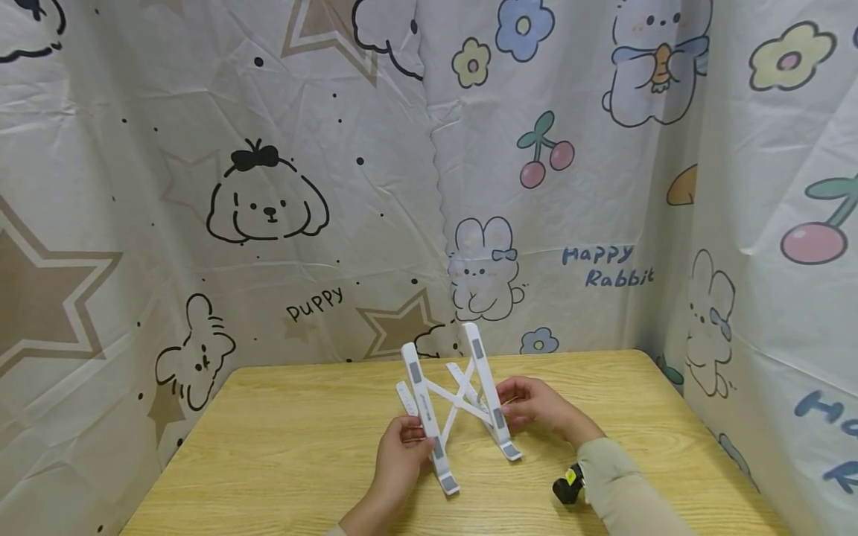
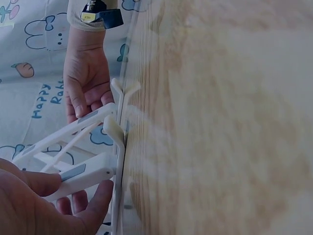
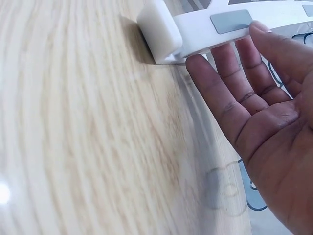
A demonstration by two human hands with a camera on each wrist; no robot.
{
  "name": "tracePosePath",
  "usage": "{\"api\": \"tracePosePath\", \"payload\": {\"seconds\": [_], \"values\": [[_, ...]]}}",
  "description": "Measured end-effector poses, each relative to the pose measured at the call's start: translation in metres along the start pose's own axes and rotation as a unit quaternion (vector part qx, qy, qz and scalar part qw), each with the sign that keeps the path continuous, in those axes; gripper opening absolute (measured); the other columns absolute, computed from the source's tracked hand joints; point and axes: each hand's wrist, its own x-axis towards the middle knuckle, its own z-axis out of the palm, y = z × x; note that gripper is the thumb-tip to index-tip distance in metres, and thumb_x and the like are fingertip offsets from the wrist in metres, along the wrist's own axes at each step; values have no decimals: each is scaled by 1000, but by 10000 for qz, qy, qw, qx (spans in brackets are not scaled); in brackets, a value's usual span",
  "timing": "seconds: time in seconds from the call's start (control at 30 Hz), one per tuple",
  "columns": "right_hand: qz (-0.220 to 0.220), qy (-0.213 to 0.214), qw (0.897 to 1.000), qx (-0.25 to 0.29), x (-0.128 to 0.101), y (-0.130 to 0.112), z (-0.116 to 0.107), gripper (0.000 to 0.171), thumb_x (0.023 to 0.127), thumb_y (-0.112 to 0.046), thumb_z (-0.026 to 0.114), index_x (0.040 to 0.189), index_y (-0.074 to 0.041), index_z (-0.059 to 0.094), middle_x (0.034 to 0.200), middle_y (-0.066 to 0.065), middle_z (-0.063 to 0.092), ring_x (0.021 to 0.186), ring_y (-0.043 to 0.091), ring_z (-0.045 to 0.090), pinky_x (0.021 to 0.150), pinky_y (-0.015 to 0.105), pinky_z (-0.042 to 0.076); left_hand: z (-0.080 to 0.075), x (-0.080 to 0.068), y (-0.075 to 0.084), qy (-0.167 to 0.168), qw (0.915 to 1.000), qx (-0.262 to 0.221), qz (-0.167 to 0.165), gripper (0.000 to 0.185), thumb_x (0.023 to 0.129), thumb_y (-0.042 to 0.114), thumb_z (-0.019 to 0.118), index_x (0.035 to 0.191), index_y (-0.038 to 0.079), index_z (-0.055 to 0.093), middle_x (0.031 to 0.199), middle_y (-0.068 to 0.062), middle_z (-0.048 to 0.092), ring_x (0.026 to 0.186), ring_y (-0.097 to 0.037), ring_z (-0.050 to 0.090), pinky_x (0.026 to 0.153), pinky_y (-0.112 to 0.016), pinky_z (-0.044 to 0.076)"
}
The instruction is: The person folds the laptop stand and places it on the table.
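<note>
Left grip [image 1: 401, 447] pinches the white folding stand's [image 1: 456, 402] left rail; right grip [image 1: 532, 406] clasps the right rail. Best spread evenly, feet flat on counter [image 1: 295, 447].

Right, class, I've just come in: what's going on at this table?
A person works a white folding stand with both bare hands on a wooden table. The stand is opened out, its crossed struts spread between two raised arms. The left hand grips the nearer arm, thumb and fingers curled round it. The right hand holds the farther arm, thumb on top and fingers beneath. The stand's front feet rest on the table. Cartoon-printed sheets hang around the table.
</note>
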Motion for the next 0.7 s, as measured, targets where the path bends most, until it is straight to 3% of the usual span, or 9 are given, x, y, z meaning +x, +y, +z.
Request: {"api": "tracePosePath", "payload": {"seconds": [0.13, 0.7], "values": [[0, 24, 10000, 40, 1, 1, 1, 40, 94, -4, 72, 129, 8, 56, 113, 15, 66, 97, 23, 67, 84, 48, 63, 0, 0, 1, -2, 9999, -123, -69, 39, 87, -8, 71, 121, -7, 53, 106, -18, 58, 84, -19, 60, 65, -43, 63], [4, -44, 9998, 198, -11, 1, 5, 36, 94, -4, 72, 124, 7, 54, 107, 13, 63, 94, 23, 66, 81, 48, 63, 1, 5, 0, -23, 9999, -133, -100, 38, 88, -8, 71, 122, -2, 57, 106, -17, 59, 85, -19, 60, 61, -44, 63]]}}
